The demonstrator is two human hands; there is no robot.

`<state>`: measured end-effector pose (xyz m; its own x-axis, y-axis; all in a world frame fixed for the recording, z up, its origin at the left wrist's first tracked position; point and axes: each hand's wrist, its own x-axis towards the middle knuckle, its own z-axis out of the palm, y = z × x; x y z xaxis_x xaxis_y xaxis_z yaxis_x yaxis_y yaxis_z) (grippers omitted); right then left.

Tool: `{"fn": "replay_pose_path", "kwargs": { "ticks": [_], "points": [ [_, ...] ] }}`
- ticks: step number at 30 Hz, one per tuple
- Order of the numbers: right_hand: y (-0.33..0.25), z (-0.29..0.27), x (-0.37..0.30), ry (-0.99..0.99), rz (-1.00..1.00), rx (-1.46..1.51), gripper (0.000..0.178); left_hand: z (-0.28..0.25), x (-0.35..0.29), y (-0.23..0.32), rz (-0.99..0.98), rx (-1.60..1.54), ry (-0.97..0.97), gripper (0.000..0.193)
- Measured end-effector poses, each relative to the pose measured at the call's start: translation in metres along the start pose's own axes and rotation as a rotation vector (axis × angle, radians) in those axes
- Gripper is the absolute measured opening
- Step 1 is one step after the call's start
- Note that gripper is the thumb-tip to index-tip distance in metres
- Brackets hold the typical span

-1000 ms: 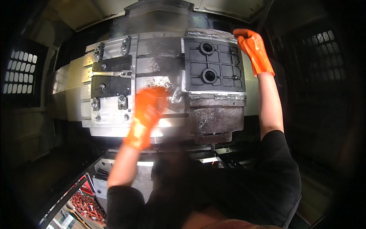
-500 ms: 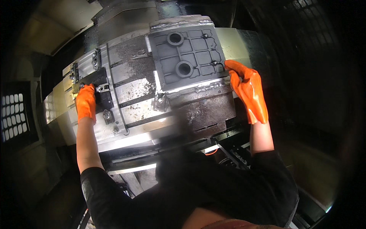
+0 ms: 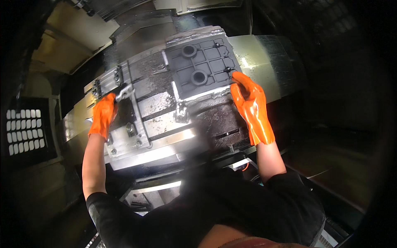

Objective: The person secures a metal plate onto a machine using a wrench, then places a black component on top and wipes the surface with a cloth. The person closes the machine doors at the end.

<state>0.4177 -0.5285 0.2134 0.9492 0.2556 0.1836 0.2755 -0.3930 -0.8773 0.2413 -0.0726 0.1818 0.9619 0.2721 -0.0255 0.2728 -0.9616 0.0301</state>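
My left hand [image 3: 104, 115], in an orange glove, is closed around what looks like a metal wrench [image 3: 125, 93]. Its forked end sticks out to the right, over a dark plate [image 3: 120, 110] on the left part of the machine bed; my fingers cover its middle. A dark grey ribbed casting [image 3: 213, 66] with two round raised bores lies further right. At its near right corner, my gloved right hand [image 3: 251, 108] has thumb and forefinger curved but apart. The fingertips meet the casting's edge; whether they press on it I cannot tell.
Bolted clamps [image 3: 131, 129] stand around the dark plate. The slotted metal bed [image 3: 159, 103] carries chips and wet patches. A bright metal cover [image 3: 258, 53] lies right of the casting, and a slotted panel [image 3: 25, 130] is at far left.
My view has shifted, so the bed sits differently in the picture. The wrench in my left hand has turned, its forked end now slanting upward. My right hand has come further left onto the casting's edge.
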Motion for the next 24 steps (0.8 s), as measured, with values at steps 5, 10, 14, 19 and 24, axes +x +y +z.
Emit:
{"fn": "replay_pose_path", "kwargs": {
  "ticks": [5, 10, 14, 19, 24],
  "points": [
    [0.009, 0.022, -0.058, -0.192, 0.368, 0.556, 0.046, -0.112, -0.015, 0.121, -0.279, -1.026, -0.108, 0.021],
    [0.006, -0.002, -0.105, -0.361, 0.140, 0.633, 0.065, -0.154, -0.042, 0.238, -0.078, -2.020, -0.196, 0.025],
    [-0.049, -0.037, -0.142, -0.073, -0.577, 0.417, 0.075, -0.122, -0.069, 0.306, -0.213, -2.383, -0.450, 0.023],
    [-0.066, -0.104, -0.190, -0.309, -0.024, 0.630, 0.049, -0.086, -0.098, 0.355, -0.057, -2.099, -0.929, 0.038],
    [-0.076, -0.121, -0.239, 0.330, 0.191, 0.549, 0.044, -0.085, -0.006, 0.357, 0.382, -0.495, -0.335, 0.073]
  ]
}}
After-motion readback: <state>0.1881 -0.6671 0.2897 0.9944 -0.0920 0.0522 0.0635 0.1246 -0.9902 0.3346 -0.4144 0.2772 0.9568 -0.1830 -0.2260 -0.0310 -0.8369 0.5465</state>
